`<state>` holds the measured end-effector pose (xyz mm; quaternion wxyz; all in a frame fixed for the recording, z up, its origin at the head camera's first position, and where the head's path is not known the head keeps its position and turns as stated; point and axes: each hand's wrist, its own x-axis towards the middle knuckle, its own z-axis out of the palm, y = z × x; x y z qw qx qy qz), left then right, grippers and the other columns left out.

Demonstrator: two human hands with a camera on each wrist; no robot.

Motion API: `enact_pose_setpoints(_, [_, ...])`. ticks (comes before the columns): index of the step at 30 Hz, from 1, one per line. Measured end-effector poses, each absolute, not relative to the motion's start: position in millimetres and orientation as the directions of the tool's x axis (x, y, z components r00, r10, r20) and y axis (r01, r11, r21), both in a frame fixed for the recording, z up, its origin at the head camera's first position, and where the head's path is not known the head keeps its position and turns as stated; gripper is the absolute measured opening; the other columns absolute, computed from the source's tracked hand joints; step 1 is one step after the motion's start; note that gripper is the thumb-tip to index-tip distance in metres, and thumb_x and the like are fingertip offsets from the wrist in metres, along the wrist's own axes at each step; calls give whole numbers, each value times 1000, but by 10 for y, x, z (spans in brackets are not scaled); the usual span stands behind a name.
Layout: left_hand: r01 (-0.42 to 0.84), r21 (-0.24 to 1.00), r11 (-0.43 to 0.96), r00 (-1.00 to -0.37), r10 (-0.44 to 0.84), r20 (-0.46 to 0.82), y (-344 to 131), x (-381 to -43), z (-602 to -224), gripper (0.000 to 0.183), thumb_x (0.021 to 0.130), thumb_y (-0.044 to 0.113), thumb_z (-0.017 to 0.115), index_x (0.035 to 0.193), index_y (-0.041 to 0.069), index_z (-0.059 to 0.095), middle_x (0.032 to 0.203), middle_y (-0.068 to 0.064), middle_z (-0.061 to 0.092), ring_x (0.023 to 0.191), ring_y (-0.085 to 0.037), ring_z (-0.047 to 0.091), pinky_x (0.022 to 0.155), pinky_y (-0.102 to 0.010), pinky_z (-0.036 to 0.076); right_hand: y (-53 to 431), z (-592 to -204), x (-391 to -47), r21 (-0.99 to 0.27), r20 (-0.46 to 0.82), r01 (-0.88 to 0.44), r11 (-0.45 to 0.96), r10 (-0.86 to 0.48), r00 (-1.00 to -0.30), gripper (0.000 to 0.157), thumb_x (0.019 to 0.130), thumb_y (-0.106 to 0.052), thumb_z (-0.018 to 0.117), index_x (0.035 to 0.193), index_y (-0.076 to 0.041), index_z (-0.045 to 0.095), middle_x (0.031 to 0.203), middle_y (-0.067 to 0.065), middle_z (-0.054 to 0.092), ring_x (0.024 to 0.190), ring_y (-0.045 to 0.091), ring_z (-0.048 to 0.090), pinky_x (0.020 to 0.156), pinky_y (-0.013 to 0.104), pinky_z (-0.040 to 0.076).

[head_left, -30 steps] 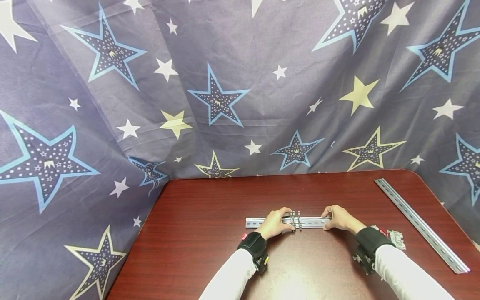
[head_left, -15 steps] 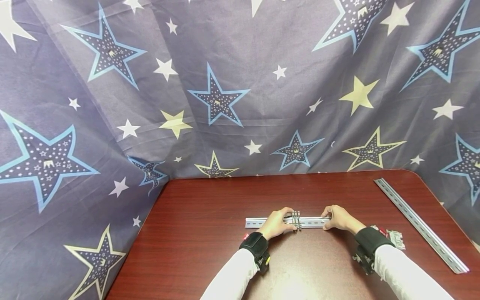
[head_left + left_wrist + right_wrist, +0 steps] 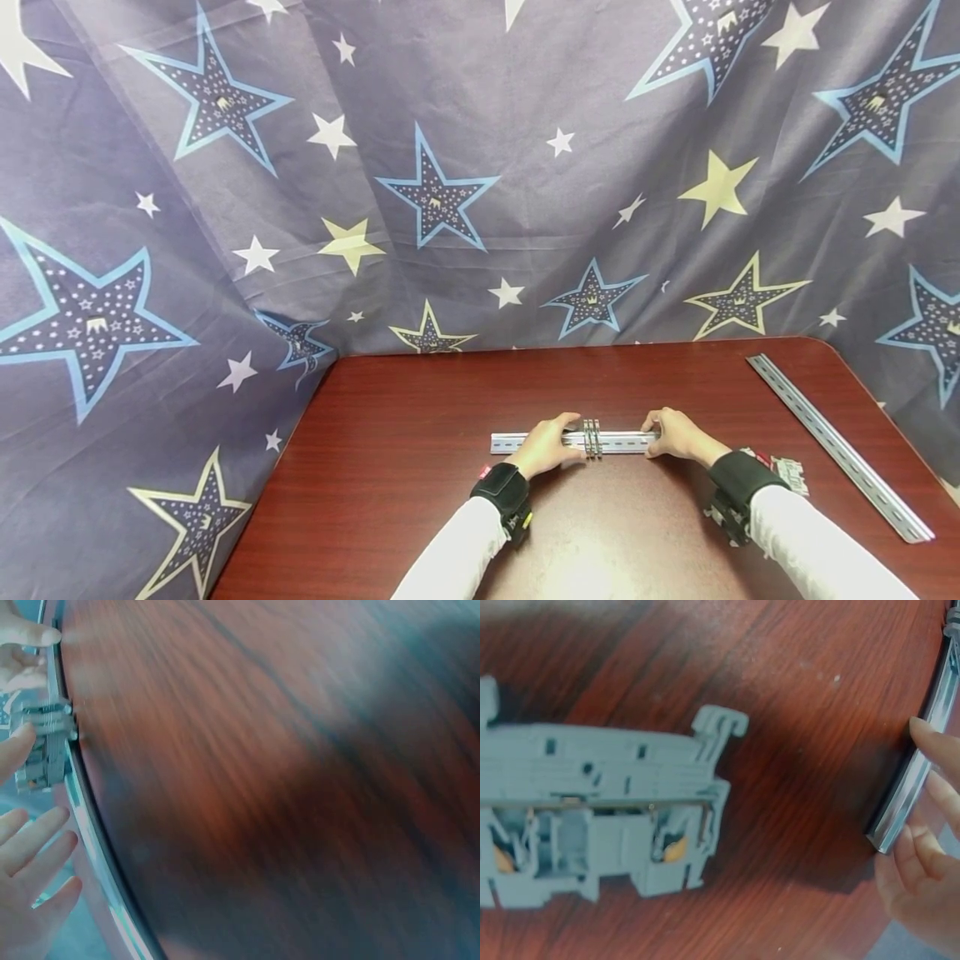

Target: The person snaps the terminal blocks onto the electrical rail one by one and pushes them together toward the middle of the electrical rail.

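A slotted metal DIN rail (image 3: 626,443) lies crosswise on the table, with several thin terminal blocks (image 3: 592,439) seated side by side near its middle. My right hand (image 3: 672,435) pinches the rail's right end between thumb and fingers; the right wrist view shows that rail end (image 3: 889,832) between them. Just left of the blocks, my left hand (image 3: 543,448) spans the rail. In the left wrist view its fingers (image 3: 37,862) are spread and fairly straight, a small gap away from the blocks (image 3: 49,746).
A longer DIN rail (image 3: 840,450) lies slanted at the table's right side. Loose grey terminal blocks (image 3: 791,475) rest beside my right wrist, one large in the right wrist view (image 3: 607,772). A star-patterned curtain (image 3: 480,167) stands behind the table.
My left hand first moved right as the terminal blocks closed up together, then drew back slightly left, off the blocks. My right hand stays on the rail's end.
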<state>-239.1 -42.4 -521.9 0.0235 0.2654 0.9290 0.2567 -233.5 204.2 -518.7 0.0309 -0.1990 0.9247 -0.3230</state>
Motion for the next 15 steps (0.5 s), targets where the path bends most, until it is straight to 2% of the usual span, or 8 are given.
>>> enact_pose_setpoints(8, [515, 400, 758, -848, 519, 107, -754, -2425, -5157, 49, 69, 26, 72, 111, 5, 59, 105, -6, 62, 98, -20, 57, 83, -30, 42, 2045, -5180, -2312, -545, 108, -384, 746, -391, -914, 29, 52, -7, 77, 76, 1, 62, 71, 9, 59, 66, 16, 47, 60, 32, 39])
enact_pose_setpoints(15, [489, 318, 812, -870, 479, 113, -1028, -2425, -5180, 42, 63, 27, 74, 99, 8, 65, 91, -8, 62, 86, -23, 58, 72, -35, 45, 2032, -5176, -2298, -516, 118, -392, 761, -391, -913, 29, 52, -8, 77, 76, 0, 63, 70, 8, 58, 66, 19, 48, 60, 34, 39])
